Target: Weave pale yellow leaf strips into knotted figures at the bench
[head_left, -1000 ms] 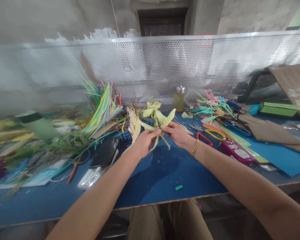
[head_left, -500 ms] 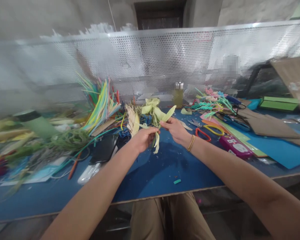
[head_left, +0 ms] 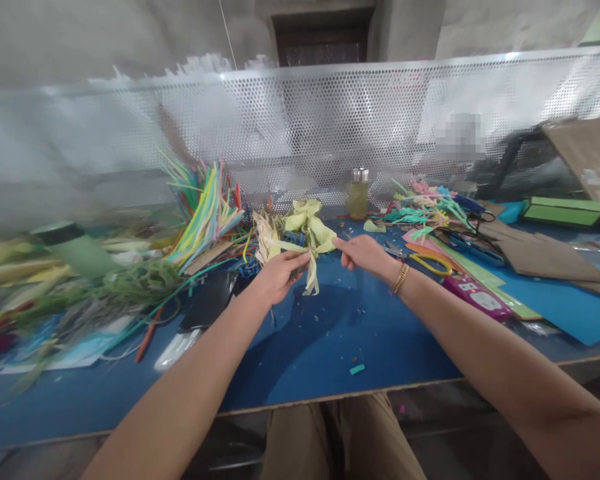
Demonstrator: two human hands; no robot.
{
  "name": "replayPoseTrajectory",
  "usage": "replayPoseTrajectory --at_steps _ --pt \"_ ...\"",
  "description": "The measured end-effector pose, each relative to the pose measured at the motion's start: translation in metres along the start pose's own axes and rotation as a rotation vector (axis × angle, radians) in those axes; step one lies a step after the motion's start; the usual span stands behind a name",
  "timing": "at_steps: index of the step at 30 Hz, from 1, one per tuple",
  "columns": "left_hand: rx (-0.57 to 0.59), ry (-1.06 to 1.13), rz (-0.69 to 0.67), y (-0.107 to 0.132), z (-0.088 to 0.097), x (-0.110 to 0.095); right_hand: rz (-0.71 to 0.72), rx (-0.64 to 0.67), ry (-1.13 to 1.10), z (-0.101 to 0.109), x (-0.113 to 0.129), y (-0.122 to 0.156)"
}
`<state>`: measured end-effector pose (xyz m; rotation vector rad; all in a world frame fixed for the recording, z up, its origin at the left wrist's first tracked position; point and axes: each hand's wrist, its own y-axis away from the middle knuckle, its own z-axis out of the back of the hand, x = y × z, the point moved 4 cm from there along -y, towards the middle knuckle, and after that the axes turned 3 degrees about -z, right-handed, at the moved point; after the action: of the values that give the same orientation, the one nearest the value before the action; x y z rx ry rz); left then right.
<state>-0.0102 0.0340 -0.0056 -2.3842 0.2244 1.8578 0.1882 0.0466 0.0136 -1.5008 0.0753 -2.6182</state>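
My left hand [head_left: 276, 275] is closed around a bunch of pale yellow-green leaf strips [head_left: 307, 230], held just above the blue table [head_left: 305, 347]. One strip hangs down below the fist. My right hand [head_left: 364, 254], a gold bracelet on its wrist, pinches the end of a strip from the same bunch and holds it out to the right. Both hands are over the middle of the table, close to its far side.
A fan of coloured strips [head_left: 205, 213] and green clutter lie at the left with a green cup [head_left: 75, 250] and a black phone [head_left: 207, 303]. A small jar [head_left: 359, 193] stands by the perforated metal screen [head_left: 330, 127]. Scissors [head_left: 420, 260], brown card [head_left: 535, 257] and a green box [head_left: 563, 211] lie right.
My right hand has drawn away to the right, stretching a strip out from the bunch. My left hand keeps its grip and has shifted slightly back.
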Motion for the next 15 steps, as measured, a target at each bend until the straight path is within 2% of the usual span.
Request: replayPoseTrajectory --at_steps 2,3,5,7,10,15 --pt "0.047 -0.127 -0.032 0.001 0.000 -0.001 0.188 -0.184 0.112 0.011 0.014 0.004" --pt "0.086 -0.193 -0.046 0.002 -0.002 -0.002 0.295 -0.226 0.133 0.011 0.021 0.008" --pt "0.169 -0.311 -0.062 0.005 -0.006 -0.003 0.454 -0.165 0.151 0.003 0.031 0.014" --pt "0.230 -0.398 -0.065 0.008 -0.009 -0.002 0.527 -0.025 0.125 -0.010 0.036 0.019" --pt "0.264 -0.415 -0.047 0.008 -0.012 -0.001 0.483 0.108 -0.034 -0.020 0.036 0.021" --pt "0.244 -0.235 -0.018 0.007 -0.009 -0.004 0.302 0.063 -0.400 -0.017 0.031 0.018"
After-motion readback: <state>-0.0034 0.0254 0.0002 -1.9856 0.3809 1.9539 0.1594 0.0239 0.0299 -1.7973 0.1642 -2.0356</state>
